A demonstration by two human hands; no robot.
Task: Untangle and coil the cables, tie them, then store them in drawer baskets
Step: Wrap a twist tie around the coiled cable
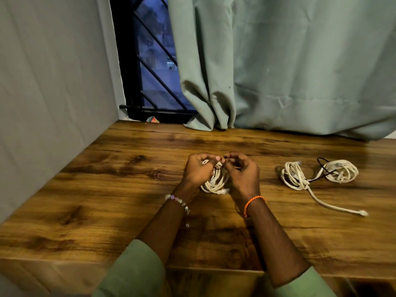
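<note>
A coiled white cable (215, 182) rests on the wooden table (107, 189) between my hands. My left hand (198, 170) grips the coil's upper left side. My right hand (242, 173) pinches a thin dark tie at the coil's top, fingertips touching those of the left hand. To the right lie two more white cable coils (294, 175) (340, 170), linked by a dark tie or cord (321, 175). One loose cable end with a plug (362, 213) trails toward the front right.
A grey wall (53, 93) borders the table on the left. A green curtain (278, 71) hangs onto the table's far edge, beside a barred window (154, 61). A small box (151, 119) sits on the sill. The table's front edge (192, 269) is near my sleeves.
</note>
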